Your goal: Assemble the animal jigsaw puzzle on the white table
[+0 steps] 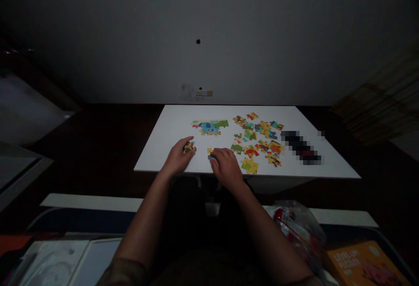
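Note:
My left hand (178, 157) holds a small multicoloured jigsaw piece (189, 148) between its fingers, just above the white tabletop (170, 122). My right hand (225, 167) is pinching a teal-edged jigsaw piece (213, 158) against the surface, and its fingers partly cover that piece. A small yellow piece (210, 150) lies just beyond those fingertips. Farther away is a joined puzzle section (209, 126) showing blue and green. To its right lies a loose spread of colourful pieces (258, 139).
A pixelated dark object (301, 148) lies on the right of the tabletop. Nearer me, to the right, are a crumpled plastic bag (297, 233) and an orange printed box (363, 264). A pale flat tray (94, 260) sits at lower left. A wall socket (204, 93) is behind the table.

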A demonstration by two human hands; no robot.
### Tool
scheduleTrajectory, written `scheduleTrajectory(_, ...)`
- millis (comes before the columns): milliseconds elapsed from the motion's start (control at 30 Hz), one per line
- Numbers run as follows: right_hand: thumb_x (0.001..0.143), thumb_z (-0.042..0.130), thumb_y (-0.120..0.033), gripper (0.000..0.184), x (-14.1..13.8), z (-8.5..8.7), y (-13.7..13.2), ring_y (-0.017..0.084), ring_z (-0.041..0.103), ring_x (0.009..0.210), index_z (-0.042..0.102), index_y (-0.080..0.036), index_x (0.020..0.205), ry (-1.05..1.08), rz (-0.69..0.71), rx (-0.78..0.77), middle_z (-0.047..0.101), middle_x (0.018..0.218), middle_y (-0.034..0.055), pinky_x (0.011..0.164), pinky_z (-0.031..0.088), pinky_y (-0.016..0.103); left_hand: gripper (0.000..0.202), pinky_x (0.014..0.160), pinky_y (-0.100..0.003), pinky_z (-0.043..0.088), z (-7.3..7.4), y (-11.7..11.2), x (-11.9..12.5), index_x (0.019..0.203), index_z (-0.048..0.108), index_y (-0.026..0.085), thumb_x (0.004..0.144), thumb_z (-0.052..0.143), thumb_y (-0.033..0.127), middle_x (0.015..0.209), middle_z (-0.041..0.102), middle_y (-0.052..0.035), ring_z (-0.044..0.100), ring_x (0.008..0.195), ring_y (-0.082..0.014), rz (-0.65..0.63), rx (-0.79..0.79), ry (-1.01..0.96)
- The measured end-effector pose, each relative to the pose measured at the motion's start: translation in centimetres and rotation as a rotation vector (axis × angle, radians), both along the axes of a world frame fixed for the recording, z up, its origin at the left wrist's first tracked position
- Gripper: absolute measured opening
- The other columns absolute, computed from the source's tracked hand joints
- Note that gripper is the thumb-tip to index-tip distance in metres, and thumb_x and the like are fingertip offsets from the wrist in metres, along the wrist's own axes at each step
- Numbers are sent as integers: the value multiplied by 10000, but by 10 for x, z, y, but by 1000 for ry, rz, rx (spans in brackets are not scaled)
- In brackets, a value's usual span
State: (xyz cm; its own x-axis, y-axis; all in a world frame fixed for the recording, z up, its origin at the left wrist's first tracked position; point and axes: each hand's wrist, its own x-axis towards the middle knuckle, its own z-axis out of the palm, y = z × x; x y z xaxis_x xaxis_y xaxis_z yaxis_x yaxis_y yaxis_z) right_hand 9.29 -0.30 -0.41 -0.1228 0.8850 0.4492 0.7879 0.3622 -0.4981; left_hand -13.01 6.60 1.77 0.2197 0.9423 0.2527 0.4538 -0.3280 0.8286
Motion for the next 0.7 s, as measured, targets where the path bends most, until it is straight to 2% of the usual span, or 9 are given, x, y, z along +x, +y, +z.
scheduleTrajectory(133, 991, 513, -341, 370, 0, 9, 7, 263, 616, 1187, 573, -247, 1345, 324, 43, -67, 677, 1259, 107, 1063, 483, 460, 333, 800, -354, 555, -5, -3, 37, 1144, 698, 207, 855, 720, 373, 942, 731, -61, 677, 837, -207, 0, -116, -293)
scheduleTrajectory(200, 979, 528, -365, 391, 1, 13, 15, 241, 673, 1097, 556, -264, 1356, 494, 76, -148, 697, 1224, 98, 976, 544, 419, 263, 851, -363, 560, -9, -3, 59, 1048, 714, 200, 867, 711, 391, 982, 746, -69, 694, 893, -215, -47, -127, -370)
scheduleTrajectory(267, 947, 559, -361, 371, 7, 14, 27, 226, 711, 975, 586, -264, 1304, 589, 81, -212, 726, 1131, 86, 872, 584, 387, 249, 896, -383, 563, -12, -1, 75, 1040, 713, 203, 926, 634, 409, 1045, 750, -79, 700, 959, -227, -58, -118, -373)
scheduleTrajectory(367, 887, 589, -301, 334, 27, 17, 54, 217, 720, 875, 636, -224, 1208, 591, 24, -263, 745, 994, 81, 802, 594, 369, 324, 966, -411, 551, -11, 11, 85, 1182, 680, 212, 1015, 482, 406, 1204, 718, -106, 679, 1078, -239, -76, -61, -193)
scheduleTrajectory(500, 863, 551, -214, 384, 66, 26, 104, 217, 724, 831, 663, -187, 1229, 416, -178, -295, 765, 954, 95, 771, 586, 356, 430, 1153, -483, 410, -2, 44, 83, 1408, 550, 181, 1008, 490, 325, 1457, 567, -147, 516, 1350, -296, -9, 165, 257)
scheduleTrajectory(600, 847, 543, -183, 416, 84, 32, 139, 220, 716, 814, 698, -158, 1233, 192, -284, -349, 772, 944, 106, 779, 567, 361, 448, 1207, -496, 333, 1, 67, 83, 1418, 553, 165, 983, 498, 255, 1500, 526, -149, 450, 1408, -308, -16, 256, 487)
scheduleTrajectory(700, 837, 558, -182, 397, 89, 31, 161, 229, 712, 839, 733, -143, 1191, 71, -290, -399, 771, 960, 124, 815, 546, 371, 436, 1221, -485, 308, -3, 78, 86, 1401, 585, 180, 980, 492, 246, 1496, 531, -140, 454, 1405, -302, -64, 271, 591)
